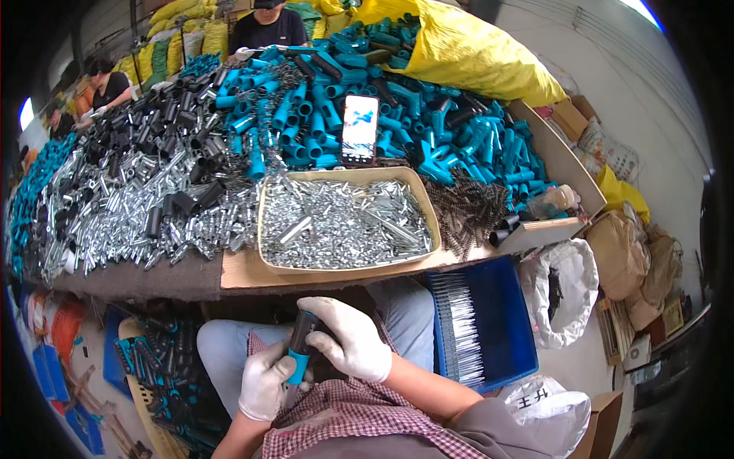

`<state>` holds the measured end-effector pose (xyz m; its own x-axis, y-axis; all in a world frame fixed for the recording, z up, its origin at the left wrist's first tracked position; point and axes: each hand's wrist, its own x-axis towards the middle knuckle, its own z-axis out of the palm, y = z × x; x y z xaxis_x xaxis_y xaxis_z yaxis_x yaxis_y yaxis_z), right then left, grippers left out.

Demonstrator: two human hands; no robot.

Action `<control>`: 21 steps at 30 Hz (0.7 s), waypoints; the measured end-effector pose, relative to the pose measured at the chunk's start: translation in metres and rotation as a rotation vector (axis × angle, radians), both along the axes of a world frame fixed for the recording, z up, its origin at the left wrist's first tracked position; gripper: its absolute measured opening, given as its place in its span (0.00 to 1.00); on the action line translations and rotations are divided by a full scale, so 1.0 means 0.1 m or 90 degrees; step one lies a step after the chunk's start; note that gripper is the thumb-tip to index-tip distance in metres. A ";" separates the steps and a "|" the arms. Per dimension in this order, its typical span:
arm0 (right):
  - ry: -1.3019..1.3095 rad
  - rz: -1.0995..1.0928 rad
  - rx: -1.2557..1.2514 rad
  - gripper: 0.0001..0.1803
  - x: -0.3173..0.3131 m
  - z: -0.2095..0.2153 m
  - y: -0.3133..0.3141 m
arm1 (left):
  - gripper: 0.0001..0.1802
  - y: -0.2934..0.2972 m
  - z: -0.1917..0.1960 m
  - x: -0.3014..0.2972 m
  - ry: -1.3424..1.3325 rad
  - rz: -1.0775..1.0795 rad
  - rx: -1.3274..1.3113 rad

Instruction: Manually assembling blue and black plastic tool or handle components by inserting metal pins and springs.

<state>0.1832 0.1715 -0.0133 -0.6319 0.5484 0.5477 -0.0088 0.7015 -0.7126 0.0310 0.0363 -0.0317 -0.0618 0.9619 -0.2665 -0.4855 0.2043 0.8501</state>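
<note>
Both my hands wear white gloves and are above my lap, closed on one teal-and-black cylindrical tool part [299, 364]. Its lower teal section is in my left hand [264, 382], thumb along its side. My right hand [352, 343] wraps the upper black sleeve. The part stands tilted, and its lower end is partly hidden by my fingers. Beyond my hands, on the table's edge, a cream tray [348, 269] holds many small shiny metal pins. Next to it on the right lies a heap of dark springs [468, 210].
Teal plastic housings [489, 145], black sleeves [177, 115] and metal tubes [145, 206] cover the table. A phone [359, 128] stands behind the tray. A blue bin [501, 321] of metal rods is at my right; finished-looking teal-and-black pieces [164, 359] fill a basket at my left. Co-workers [267, 30] sit opposite.
</note>
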 end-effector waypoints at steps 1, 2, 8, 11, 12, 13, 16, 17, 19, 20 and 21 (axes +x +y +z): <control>-0.076 -0.012 0.014 0.27 0.05 0.04 0.00 | 0.35 0.05 -0.05 0.03 0.234 0.058 0.086; -0.152 -0.020 0.026 0.27 0.08 0.07 -0.01 | 0.37 0.08 -0.07 0.06 0.469 0.118 0.172; -0.344 -0.123 0.049 0.24 0.24 0.30 0.00 | 0.36 0.21 -0.05 0.22 0.780 0.133 0.221; -0.394 0.075 -0.041 0.22 0.48 0.50 0.37 | 0.32 0.23 0.04 0.24 0.837 0.076 0.269; -0.254 0.091 -0.076 0.19 0.54 0.46 0.55 | 0.32 0.22 0.06 0.23 0.839 0.076 0.267; -0.235 0.008 -0.028 0.14 0.58 0.53 0.73 | 0.32 0.21 0.07 0.22 0.844 0.092 0.266; -0.155 -0.369 0.190 0.08 0.94 0.29 1.60 | 0.32 0.18 0.08 0.18 0.839 0.110 0.257; -0.182 -0.428 0.207 0.08 1.07 0.24 1.88 | 0.32 0.17 0.06 0.16 0.830 0.107 0.244; -0.274 -0.520 0.204 0.09 1.23 0.19 2.21 | 0.31 0.14 0.02 0.14 0.824 0.116 0.228; -0.339 -0.550 0.184 0.10 1.22 0.18 2.31 | 0.31 0.12 -0.01 0.14 0.821 0.109 0.234; -0.425 -0.576 0.170 0.14 1.21 0.20 2.35 | 0.31 0.11 -0.02 0.15 0.817 0.099 0.242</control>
